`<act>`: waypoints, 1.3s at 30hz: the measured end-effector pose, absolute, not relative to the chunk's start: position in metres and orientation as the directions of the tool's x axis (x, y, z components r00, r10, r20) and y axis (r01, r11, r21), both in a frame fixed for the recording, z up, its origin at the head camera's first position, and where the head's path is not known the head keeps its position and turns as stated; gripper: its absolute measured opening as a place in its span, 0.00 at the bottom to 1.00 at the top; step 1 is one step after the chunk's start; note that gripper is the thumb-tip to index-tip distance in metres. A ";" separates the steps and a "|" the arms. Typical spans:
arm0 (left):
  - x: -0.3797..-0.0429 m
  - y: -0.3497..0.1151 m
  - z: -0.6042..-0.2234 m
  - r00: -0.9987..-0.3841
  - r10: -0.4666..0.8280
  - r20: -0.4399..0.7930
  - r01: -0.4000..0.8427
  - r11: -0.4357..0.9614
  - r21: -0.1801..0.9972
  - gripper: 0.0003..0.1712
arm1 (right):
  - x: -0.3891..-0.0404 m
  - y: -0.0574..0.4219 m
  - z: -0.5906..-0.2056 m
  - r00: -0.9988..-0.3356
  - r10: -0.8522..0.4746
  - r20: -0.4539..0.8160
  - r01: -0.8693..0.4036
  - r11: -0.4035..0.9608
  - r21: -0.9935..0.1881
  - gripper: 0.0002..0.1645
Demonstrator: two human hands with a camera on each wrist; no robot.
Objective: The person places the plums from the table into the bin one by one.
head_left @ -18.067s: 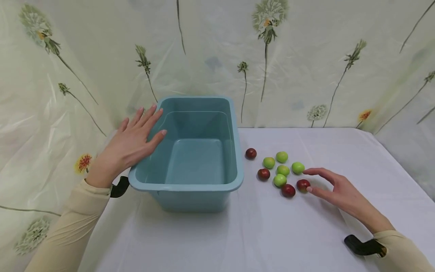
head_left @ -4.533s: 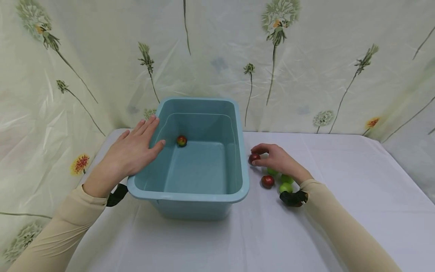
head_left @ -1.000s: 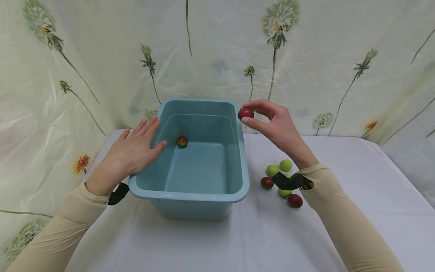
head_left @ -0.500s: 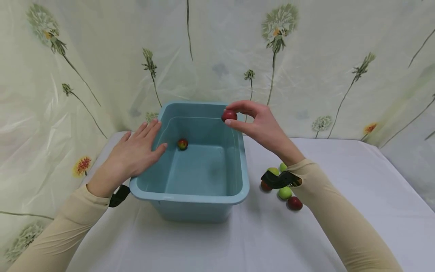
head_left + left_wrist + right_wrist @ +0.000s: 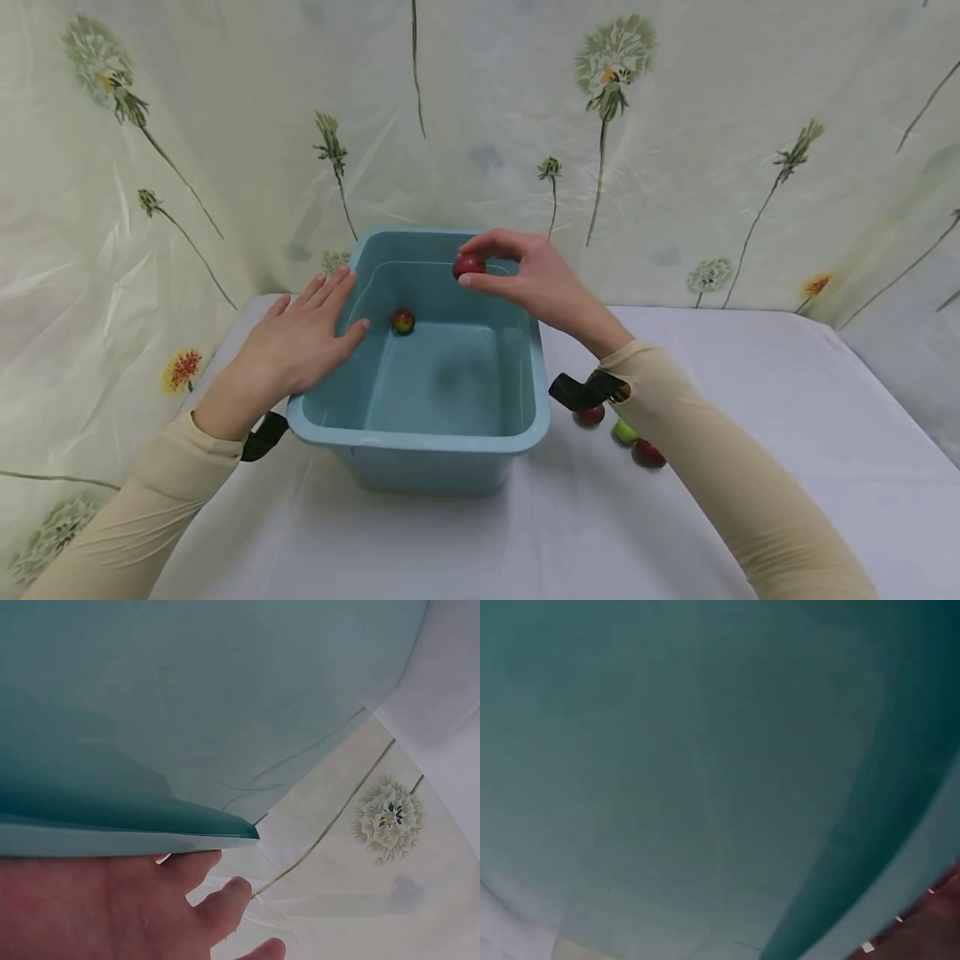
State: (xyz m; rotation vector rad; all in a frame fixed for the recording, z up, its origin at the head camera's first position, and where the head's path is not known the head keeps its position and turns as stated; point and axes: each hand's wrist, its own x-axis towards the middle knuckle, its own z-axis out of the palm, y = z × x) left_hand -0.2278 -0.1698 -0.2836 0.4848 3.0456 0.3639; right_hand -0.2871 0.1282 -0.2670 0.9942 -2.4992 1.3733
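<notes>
Red fruit point(image 5: 468, 267) hangs over the blue tub point(image 5: 416, 442), pinched by the right hand point(image 5: 534, 279); the left hand point(image 5: 300, 340) rests straight-fingered on the rim point(image 5: 127, 843)! Likely light, firm, slick: grip round the middle.

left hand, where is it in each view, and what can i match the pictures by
Head: left hand left of centre, at the left rim of the blue tub.
Left wrist: lower left, cut off, just below the tub's edge.
Right wrist: not in it.
Shared landmark: blue tub.
</notes>
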 end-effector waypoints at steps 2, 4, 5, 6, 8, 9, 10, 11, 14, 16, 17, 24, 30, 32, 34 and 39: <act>-0.228 -0.170 -0.284 -0.950 0.311 0.004 0.304 0.923 0.235 0.43 | -0.289 0.125 -0.268 -0.776 -0.503 0.381 -0.596 0.388 -0.703 0.22; -0.227 -0.169 -0.284 -0.950 0.312 0.005 0.304 0.923 0.235 0.43 | -0.289 0.121 -0.269 -0.776 -0.518 0.359 -0.592 0.402 -0.699 0.22; -0.228 -0.169 -0.284 -0.950 0.312 0.006 0.305 0.923 0.234 0.42 | -0.289 0.120 -0.269 -0.778 -0.524 0.348 -0.589 0.413 -0.695 0.22; -0.228 -0.169 -0.284 -0.950 0.312 0.006 0.304 0.923 0.235 0.42 | -0.289 0.118 -0.270 -0.778 -0.530 0.337 -0.585 0.417 -0.695 0.22; -0.227 -0.169 -0.284 -0.950 0.311 0.004 0.303 0.923 0.236 0.42 | -0.289 0.116 -0.271 -0.774 -0.544 0.325 -0.585 0.416 -0.696 0.23; -0.227 -0.169 -0.285 -0.950 0.311 0.003 0.303 0.923 0.238 0.42 | -0.289 0.115 -0.272 -0.771 -0.551 0.320 -0.585 0.413 -0.698 0.23; -0.227 -0.169 -0.285 -0.950 0.311 0.003 0.303 0.923 0.239 0.42 | -0.289 0.114 -0.273 -0.770 -0.555 0.317 -0.585 0.413 -0.698 0.23; -0.227 -0.169 -0.285 -0.951 0.310 0.003 0.302 0.923 0.240 0.42 | -0.290 0.114 -0.274 -0.767 -0.559 0.314 -0.586 0.413 -0.697 0.23; -0.227 -0.169 -0.285 -0.951 0.309 0.003 0.301 0.922 0.243 0.43 | -0.290 0.112 -0.277 -0.758 -0.571 0.316 -0.597 0.410 -0.690 0.23; -0.227 -0.169 -0.285 -0.951 0.309 0.004 0.300 0.922 0.243 0.43 | -0.291 0.112 -0.278 -0.751 -0.578 0.319 -0.605 0.408 -0.684 0.23; -0.227 -0.169 -0.285 -0.951 0.308 0.004 0.299 0.923 0.243 0.43 | -0.291 0.112 -0.278 -0.749 -0.581 0.319 -0.608 0.409 -0.680 0.23; -0.228 -0.169 -0.285 -0.953 0.303 0.004 0.295 0.925 0.238 0.43 | -0.290 0.113 -0.277 -0.745 -0.589 0.312 -0.612 0.420 -0.670 0.23; -0.228 -0.169 -0.285 -0.953 0.302 0.005 0.295 0.926 0.237 0.43 | -0.288 0.115 -0.276 -0.752 -0.571 0.329 -0.606 0.402 -0.687 0.23; -0.228 -0.169 -0.285 -0.953 0.303 0.005 0.296 0.926 0.234 0.43 | -0.287 0.116 -0.276 -0.755 -0.563 0.336 -0.602 0.393 -0.695 0.23; -0.227 -0.169 -0.285 -0.953 0.304 0.004 0.297 0.926 0.232 0.43 | -0.285 0.118 -0.276 -0.759 -0.555 0.342 -0.598 0.386 -0.702 0.24; -0.228 -0.169 -0.283 -0.952 0.307 0.001 0.300 0.927 0.228 0.42 | -0.283 0.124 -0.273 -0.758 -0.537 0.371 -0.607 0.372 -0.702 0.24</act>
